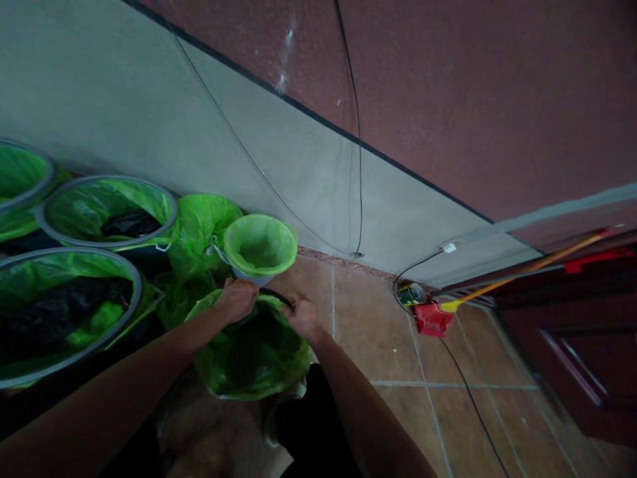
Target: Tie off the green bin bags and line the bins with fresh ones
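Observation:
A small bin lined with a green plastic bag [251, 355] stands on the tiled floor right under me. My left hand [237, 299] is closed on the far left part of its rim and the bag's edge. My right hand [302, 317] is closed on the far right part of the rim, where a dark band shows. Just beyond my hands stands another small bin with a green liner [259, 247], open and apparently empty.
Three large grey-rimmed bins with green liners [107, 211] stand at the left, two holding black bags. A grey and maroon wall [318, 153] runs behind with cables. A red dustpan with a yellow handle [432, 317] lies at the right by a dark door [572, 345].

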`<state>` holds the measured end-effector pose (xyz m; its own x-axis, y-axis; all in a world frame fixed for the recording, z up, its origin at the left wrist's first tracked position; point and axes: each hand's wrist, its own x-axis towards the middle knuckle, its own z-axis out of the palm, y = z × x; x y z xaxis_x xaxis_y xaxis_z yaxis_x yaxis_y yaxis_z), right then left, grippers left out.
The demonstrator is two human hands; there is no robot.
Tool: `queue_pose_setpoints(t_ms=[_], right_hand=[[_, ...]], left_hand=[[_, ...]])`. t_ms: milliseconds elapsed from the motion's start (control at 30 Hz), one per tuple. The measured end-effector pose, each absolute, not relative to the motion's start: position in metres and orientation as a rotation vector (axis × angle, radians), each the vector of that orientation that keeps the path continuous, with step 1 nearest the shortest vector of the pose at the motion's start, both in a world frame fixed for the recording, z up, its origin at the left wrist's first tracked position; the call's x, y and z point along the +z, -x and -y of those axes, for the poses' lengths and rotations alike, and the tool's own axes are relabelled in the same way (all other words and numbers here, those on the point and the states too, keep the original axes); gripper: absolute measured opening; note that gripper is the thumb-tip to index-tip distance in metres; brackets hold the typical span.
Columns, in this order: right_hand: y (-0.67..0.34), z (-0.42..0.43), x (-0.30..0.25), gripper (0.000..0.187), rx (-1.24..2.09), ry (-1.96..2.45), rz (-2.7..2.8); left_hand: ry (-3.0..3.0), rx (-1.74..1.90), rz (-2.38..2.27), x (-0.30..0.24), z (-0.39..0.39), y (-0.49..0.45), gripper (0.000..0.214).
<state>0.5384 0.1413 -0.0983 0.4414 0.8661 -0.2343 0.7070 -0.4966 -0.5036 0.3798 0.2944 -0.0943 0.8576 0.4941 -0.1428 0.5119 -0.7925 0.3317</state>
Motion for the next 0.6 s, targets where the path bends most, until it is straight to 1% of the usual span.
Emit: queue_pose_setpoints(t_ms=[67,100,200,233,400,533,600], right_hand=[[-0.532,-0.147,-0.092,0.049,0.656,2.411,1.390],[-0.530,-0.150,-0.092,0.048,0.661,2.446,1.396],[-0.532,-0.155,-0.098,0.025,0.736,2.547,1.323],[-0.536,-0.155,-0.102,0.020,0.771,2.545,1.283],[-0.560,-0.147,-0.115,0.016,0.851,2.430,1.202],[-0.566,-0.147,-0.118,0.010,0.855,2.357,1.117],[-0.566,-0.150,-0.120,0.013,0.847,2.334,1.050]], left_hand=[[-2.644,-0.094,-0.804,-0.089,-0.296,-0.387,0.032],[-2.634,-0.112,-0.828,-0.087,-0.298,-0.390,0.032],[-2.603,-0.183,-0.844,-0.085,-0.303,-0.393,0.033],[-2.596,-0.199,-0.833,-0.087,-0.304,-0.392,0.034],[-2.614,-0.266,-0.774,-0.097,-0.304,-0.386,0.033],[-2.565,-0.232,-0.892,-0.095,-0.302,-0.388,0.034],[-2.515,-0.184,-0.958,-0.092,-0.304,-0.390,0.031]])
